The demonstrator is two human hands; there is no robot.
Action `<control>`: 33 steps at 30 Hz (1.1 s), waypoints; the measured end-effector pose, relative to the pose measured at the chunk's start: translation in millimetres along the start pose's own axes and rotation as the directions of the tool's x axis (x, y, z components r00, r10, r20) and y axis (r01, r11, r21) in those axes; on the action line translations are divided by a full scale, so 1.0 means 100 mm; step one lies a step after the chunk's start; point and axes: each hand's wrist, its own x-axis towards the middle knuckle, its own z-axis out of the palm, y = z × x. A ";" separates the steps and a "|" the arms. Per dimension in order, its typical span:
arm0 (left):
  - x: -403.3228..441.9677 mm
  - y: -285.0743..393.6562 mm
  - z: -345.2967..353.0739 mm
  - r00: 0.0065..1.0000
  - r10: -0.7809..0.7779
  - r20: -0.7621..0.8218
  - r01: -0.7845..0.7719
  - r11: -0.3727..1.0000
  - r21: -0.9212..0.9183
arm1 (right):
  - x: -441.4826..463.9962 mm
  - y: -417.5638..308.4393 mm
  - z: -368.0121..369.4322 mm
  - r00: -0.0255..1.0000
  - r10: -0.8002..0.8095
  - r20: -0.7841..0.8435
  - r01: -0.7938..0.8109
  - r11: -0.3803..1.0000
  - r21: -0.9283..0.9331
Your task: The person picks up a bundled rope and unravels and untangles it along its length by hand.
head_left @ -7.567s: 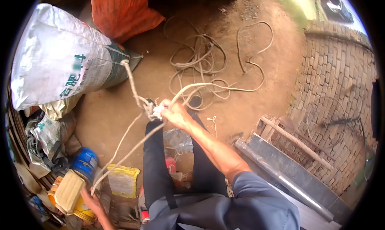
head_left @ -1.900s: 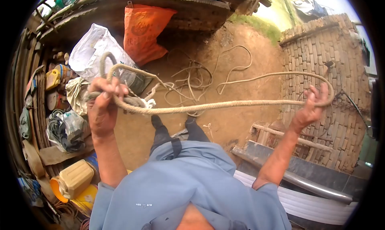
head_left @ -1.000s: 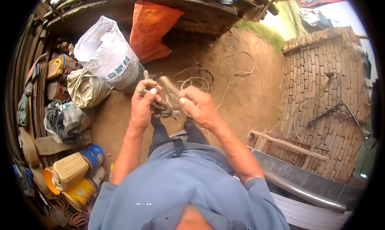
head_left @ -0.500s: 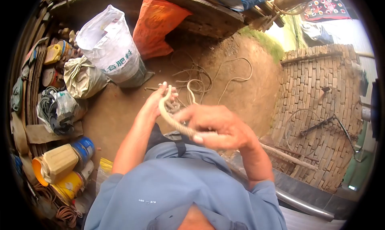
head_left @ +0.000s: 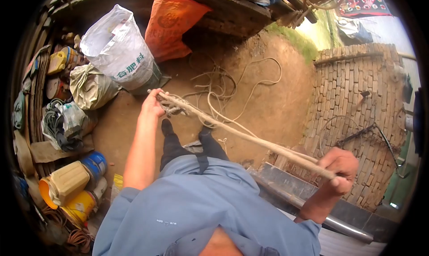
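A beige rope (head_left: 263, 142) stretches in a slanting line between my two hands. My left hand (head_left: 153, 103) is closed on the rope's gathered, looped end, in front of the white sack. Far out to the lower right, my right hand (head_left: 340, 169) grips the rope's other bend in a fist. A second, thinner strand runs beside the taut one and loops down toward the ground. More rope (head_left: 223, 79) lies in loose coils on the dirt floor beyond my feet.
A white sack (head_left: 123, 55) and an orange sack (head_left: 169, 26) stand ahead on the left. Tied bags, a yellow jug (head_left: 69, 181) and a blue bucket (head_left: 94, 163) sit at left. To the right are stacked bricks (head_left: 342, 93) and a metal pipe (head_left: 346, 229).
My right hand has moved from near my chest out to the lower right, drawing the rope out straight. My left hand has shifted slightly left, still holding the rope.
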 end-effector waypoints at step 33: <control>-1.44 -0.77 0.78 0.826 0.136 0.547 -0.387 0.842 0.376 | 0.98 1.35 1.85 0.984 0.111 0.138 -0.115 0.993 0.024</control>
